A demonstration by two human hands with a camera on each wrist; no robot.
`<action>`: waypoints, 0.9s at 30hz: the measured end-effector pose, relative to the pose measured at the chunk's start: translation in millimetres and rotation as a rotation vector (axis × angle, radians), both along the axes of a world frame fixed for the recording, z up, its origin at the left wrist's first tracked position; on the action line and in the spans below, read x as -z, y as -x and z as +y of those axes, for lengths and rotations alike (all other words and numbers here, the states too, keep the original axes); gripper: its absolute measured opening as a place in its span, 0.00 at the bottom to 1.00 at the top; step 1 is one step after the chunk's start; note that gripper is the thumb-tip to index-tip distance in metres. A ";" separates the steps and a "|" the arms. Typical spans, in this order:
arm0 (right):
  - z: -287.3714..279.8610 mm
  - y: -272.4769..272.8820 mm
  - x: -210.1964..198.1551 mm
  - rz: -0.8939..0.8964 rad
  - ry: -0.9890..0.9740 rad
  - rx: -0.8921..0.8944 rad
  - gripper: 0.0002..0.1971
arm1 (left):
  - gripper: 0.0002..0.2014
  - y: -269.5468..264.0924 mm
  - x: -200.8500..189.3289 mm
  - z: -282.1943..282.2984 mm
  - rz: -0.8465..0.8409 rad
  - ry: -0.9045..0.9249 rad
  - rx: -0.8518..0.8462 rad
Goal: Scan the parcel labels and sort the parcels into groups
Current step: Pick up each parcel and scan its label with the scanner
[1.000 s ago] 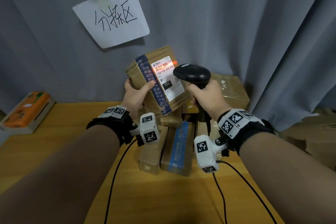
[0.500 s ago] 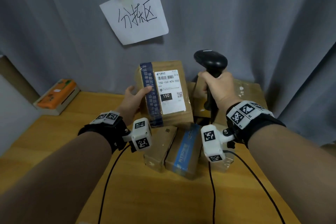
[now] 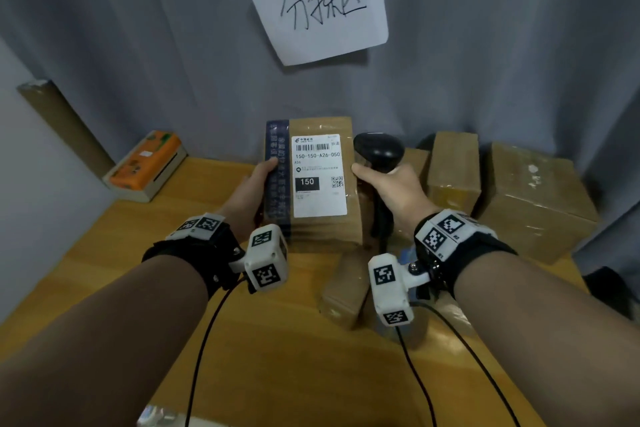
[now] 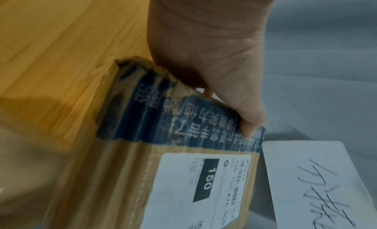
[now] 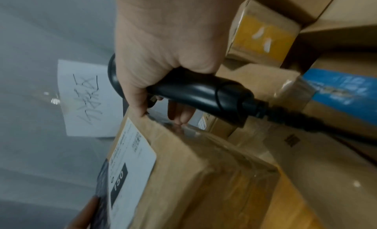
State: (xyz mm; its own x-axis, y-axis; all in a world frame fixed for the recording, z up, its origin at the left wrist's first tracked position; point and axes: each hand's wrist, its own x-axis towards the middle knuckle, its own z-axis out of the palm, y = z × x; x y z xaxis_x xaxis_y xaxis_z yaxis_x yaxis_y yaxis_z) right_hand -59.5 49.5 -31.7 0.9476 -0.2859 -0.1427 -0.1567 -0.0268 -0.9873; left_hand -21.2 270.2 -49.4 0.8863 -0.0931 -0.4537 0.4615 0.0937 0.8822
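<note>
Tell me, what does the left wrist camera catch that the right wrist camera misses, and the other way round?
Only the left wrist view shows the left hand, thumb on the parcel's dark blue tape.

Only the right wrist view shows the right hand gripping the black scanner, plus stacked boxes behind.

Both show the white label marked 150 and the handwritten paper sign on the grey curtain.

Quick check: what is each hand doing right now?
Left hand: grips the labelled parcel at its taped edge.
Right hand: grips the black scanner; thumb touches the parcel's right edge.
</note>
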 end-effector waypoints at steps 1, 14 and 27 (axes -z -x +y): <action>12.9 -7.5 3.6 -0.001 -0.003 0.007 0.14 | 0.27 -7.4 2.8 12.2 0.009 -0.010 0.018; 204.4 -109.6 68.7 0.037 0.141 0.111 0.16 | 0.27 -116.8 53.7 179.1 0.104 -0.260 0.069; 280.6 -221.6 135.6 0.167 0.127 0.004 0.19 | 0.33 -208.5 102.1 252.6 -0.030 -0.507 0.065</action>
State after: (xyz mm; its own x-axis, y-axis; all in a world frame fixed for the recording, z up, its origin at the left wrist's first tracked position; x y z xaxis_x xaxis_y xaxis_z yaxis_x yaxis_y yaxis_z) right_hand 162.1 330.1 -167.4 0.9126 -0.3154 -0.2603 -0.3184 -0.1484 -0.9363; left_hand 187.3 522.8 -151.5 0.8995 0.0772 -0.4300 0.4255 -0.3776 0.8224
